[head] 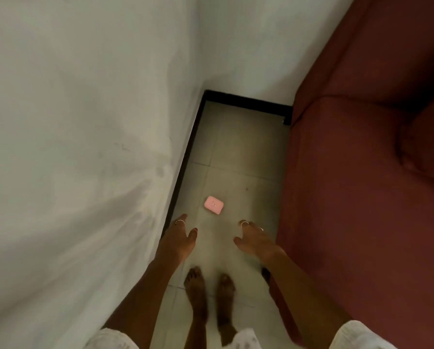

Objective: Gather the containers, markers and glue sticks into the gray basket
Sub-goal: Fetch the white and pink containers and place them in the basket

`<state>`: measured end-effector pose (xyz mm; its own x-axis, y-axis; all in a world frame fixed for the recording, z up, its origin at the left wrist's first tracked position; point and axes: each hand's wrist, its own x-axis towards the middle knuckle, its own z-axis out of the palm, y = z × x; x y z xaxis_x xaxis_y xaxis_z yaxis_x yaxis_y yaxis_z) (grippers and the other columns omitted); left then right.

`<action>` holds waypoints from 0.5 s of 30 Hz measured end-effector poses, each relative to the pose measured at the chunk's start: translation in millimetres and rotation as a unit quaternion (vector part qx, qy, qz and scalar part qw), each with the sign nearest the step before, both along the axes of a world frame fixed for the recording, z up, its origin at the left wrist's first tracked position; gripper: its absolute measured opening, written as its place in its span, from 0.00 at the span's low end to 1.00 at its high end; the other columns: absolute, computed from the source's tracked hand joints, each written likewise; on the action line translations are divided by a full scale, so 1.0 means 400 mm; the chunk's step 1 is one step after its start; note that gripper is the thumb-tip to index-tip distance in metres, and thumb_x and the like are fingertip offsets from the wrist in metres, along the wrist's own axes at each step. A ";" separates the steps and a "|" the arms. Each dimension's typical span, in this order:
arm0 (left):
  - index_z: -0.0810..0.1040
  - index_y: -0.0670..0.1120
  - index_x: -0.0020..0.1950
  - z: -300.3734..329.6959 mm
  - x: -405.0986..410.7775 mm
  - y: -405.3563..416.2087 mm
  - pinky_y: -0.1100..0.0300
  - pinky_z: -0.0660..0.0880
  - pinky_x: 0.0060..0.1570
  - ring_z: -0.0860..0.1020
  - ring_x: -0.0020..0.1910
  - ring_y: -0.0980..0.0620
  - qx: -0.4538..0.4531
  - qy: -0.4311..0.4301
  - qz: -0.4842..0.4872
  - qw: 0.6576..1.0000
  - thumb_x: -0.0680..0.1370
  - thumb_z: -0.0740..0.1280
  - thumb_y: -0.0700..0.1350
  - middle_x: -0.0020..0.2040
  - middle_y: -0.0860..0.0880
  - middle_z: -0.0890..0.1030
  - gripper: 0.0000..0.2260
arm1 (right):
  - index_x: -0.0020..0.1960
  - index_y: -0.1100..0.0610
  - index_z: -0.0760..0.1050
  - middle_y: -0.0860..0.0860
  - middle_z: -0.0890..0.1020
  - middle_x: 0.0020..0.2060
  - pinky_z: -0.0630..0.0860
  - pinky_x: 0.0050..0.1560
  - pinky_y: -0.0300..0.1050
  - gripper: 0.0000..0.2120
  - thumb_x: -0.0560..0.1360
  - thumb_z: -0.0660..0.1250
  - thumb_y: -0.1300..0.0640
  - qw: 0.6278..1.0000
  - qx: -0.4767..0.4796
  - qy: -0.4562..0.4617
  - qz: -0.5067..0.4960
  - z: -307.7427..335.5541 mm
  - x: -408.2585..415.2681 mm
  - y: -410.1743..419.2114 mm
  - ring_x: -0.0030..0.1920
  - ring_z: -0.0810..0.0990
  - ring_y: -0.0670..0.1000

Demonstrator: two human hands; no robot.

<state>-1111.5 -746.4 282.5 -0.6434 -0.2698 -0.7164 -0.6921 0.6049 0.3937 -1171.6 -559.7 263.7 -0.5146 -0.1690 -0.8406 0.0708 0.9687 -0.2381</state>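
Both arms are bare from the white, textured short sleeves at the bottom corners of the frame. The left hand, at lower centre, wears a thin ring on one finger; the right hand beside it wears thin rings on two. Bare feet show at the bottom centre, with white cloth below them.

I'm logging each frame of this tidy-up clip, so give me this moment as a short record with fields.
setting: narrow tiled floor between white wall and dark red sofa
item: small pink container lying on the floor
left hand: open, holds nothing
right hand: open, holds nothing
contact: neither hand touches the container
gray basket: not in view
feet: bare
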 end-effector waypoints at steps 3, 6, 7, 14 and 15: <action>0.58 0.47 0.76 -0.159 -0.023 -0.011 0.53 0.65 0.69 0.65 0.73 0.45 0.002 0.015 0.005 1.000 0.79 0.62 0.49 0.75 0.45 0.63 0.26 | 0.74 0.55 0.58 0.56 0.67 0.70 0.65 0.69 0.51 0.28 0.77 0.60 0.50 1.000 -0.001 -0.013 0.003 -0.181 0.008 -0.043 0.70 0.67 0.58; 0.59 0.47 0.75 -0.345 -0.040 -0.017 0.54 0.65 0.68 0.66 0.72 0.46 -0.009 0.047 0.001 0.999 0.79 0.62 0.48 0.75 0.45 0.64 0.26 | 0.74 0.56 0.58 0.56 0.67 0.69 0.65 0.67 0.53 0.27 0.78 0.59 0.50 0.999 0.002 0.004 0.034 -0.380 0.018 -0.067 0.69 0.68 0.58; 0.59 0.47 0.75 -0.410 -0.043 -0.019 0.54 0.65 0.68 0.66 0.72 0.46 -0.008 0.055 -0.007 0.998 0.79 0.62 0.48 0.75 0.46 0.64 0.26 | 0.74 0.56 0.58 0.56 0.67 0.69 0.64 0.67 0.53 0.27 0.78 0.60 0.50 0.999 0.002 0.022 0.041 -0.448 0.020 -0.074 0.69 0.68 0.58; 0.58 0.46 0.76 -0.790 -0.069 -0.069 0.51 0.64 0.72 0.63 0.74 0.47 -0.027 0.060 -0.078 0.995 0.79 0.62 0.49 0.76 0.46 0.62 0.27 | 0.78 0.54 0.45 0.57 0.49 0.77 0.49 0.75 0.58 0.37 0.77 0.63 0.50 0.992 0.015 0.073 0.103 -0.869 -0.036 -0.126 0.77 0.49 0.59; 0.57 0.46 0.76 -0.833 -0.080 -0.079 0.51 0.63 0.72 0.63 0.74 0.47 -0.029 0.061 -0.086 0.994 0.79 0.62 0.49 0.76 0.46 0.62 0.27 | 0.78 0.54 0.43 0.57 0.47 0.77 0.48 0.75 0.59 0.39 0.77 0.64 0.50 0.990 0.010 0.090 0.111 -0.919 -0.058 -0.137 0.77 0.48 0.60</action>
